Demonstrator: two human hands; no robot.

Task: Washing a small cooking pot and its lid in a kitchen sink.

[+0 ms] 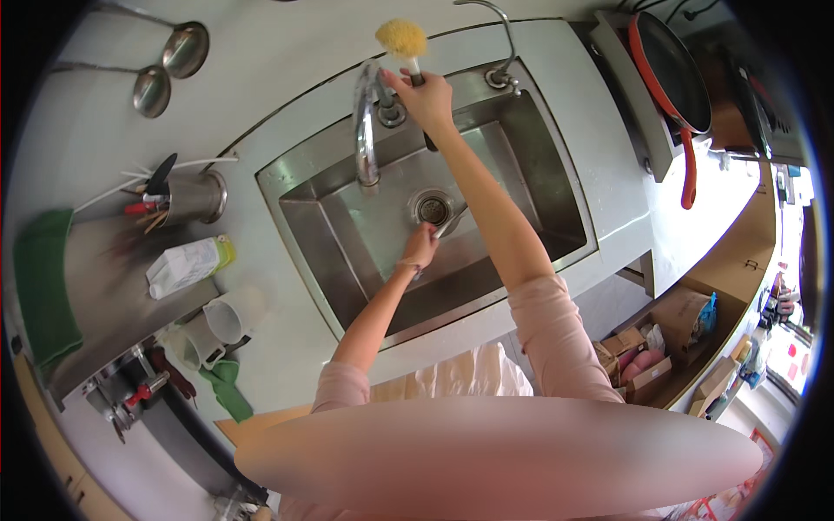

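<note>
My right hand (427, 98) grips the dark handle of a dish brush with yellow bristles (401, 39), held upright beside the base of the chrome faucet (366, 140). My left hand (421, 246) is low in the stainless steel sink (397, 260), near the drain strainer (433, 208), closed on a slim metal utensil (451, 223) whose exact kind I cannot tell. The curved faucet spout reaches over the basin to the left of my right arm. Whether water is running is not clear.
Left of the sink are a metal utensil holder (199, 195), a carton (189, 266), a white pitcher (195, 338) and a green cloth (225, 391). A thin second tap (502, 77) stands behind the sink. A red frying pan (671, 75) lies on the stove at right.
</note>
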